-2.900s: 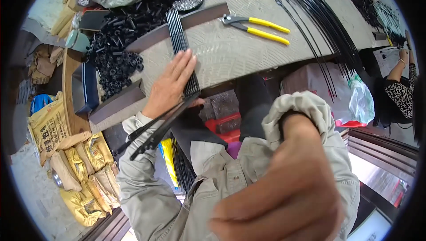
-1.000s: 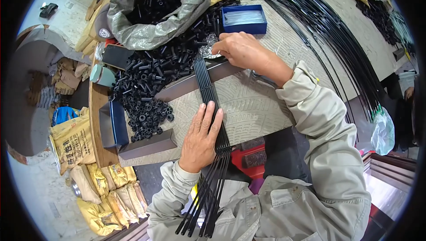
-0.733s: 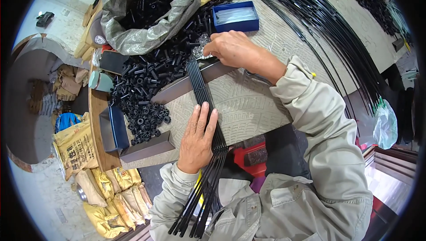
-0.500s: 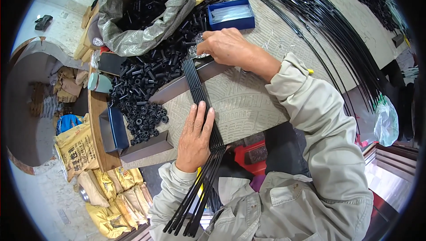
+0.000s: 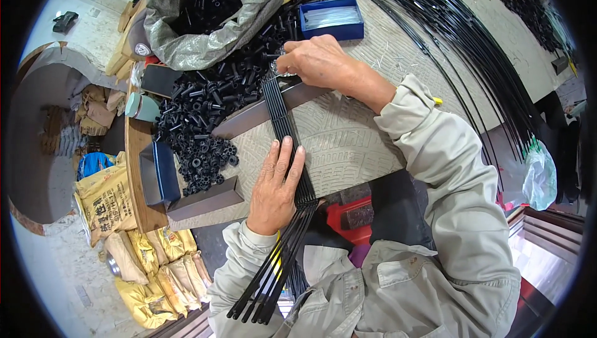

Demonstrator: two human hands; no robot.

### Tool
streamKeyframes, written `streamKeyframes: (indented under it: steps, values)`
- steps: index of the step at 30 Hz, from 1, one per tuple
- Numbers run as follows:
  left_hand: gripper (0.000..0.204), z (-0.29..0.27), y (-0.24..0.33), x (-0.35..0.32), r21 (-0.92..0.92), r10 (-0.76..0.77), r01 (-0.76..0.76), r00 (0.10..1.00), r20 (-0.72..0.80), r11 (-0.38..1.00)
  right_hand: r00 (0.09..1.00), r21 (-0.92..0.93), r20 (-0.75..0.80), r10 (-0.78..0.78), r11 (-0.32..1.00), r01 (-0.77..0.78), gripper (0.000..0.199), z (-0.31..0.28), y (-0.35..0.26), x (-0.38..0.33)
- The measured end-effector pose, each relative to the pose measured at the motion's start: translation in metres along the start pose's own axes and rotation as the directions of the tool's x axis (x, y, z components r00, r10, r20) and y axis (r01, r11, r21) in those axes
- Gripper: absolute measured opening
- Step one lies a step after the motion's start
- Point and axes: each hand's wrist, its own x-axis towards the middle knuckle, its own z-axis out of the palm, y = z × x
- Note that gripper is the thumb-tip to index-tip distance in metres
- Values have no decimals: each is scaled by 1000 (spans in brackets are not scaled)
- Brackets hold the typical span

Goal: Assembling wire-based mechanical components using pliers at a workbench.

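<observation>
A row of thin black rods (image 5: 280, 109) lies side by side across the bench, crossing a raised grey metal bar (image 5: 249, 116); their near ends bend and fan out past the bench edge. My left hand (image 5: 275, 187) rests flat on the rods, fingers stretched out. At their far ends, my right hand (image 5: 320, 63) has its thumb and fingers drawn together over a small pile of shiny bits. Whatever it pinches is hidden. Black plastic fittings (image 5: 217, 92) are heaped just left of the rod ends.
Beyond my right hand stands a blue box (image 5: 339, 31) of thin pale sticks. A woven sack (image 5: 214, 55) of black parts sits at the back left. Long black rods (image 5: 460, 33) curve along the right. Another metal bar (image 5: 208, 200) and a teal cup (image 5: 144, 108) are at left.
The whole view has shifted slightly. My left hand stays flat on the rods, and my right hand remains at their far ends with barely altered fingers.
</observation>
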Motion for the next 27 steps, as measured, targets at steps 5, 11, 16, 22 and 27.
streamKeyframes:
  steps: [5,11,16,22,27]
  values:
    - [61,-4,3,2,-47,-11,12,1000,2,999,1000,-50,18,25,998,-25,16,4,-2,1]
    - [67,-3,0,-1,-30,-10,10,1000,-3,1000,1000,-55,21,11,998,-10,10,4,-6,4]
    - [66,-5,-1,-3,-40,-14,14,1000,-3,999,1000,-63,-9,24,998,-24,7,6,-7,3]
    - [84,-4,-7,-5,24,57,-57,998,-19,998,999,-65,-4,49,997,-49,9,5,-17,2]
    - [86,-8,-4,-4,-84,48,-49,999,-9,995,1000,-74,-24,6,997,-8,7,5,-10,2]
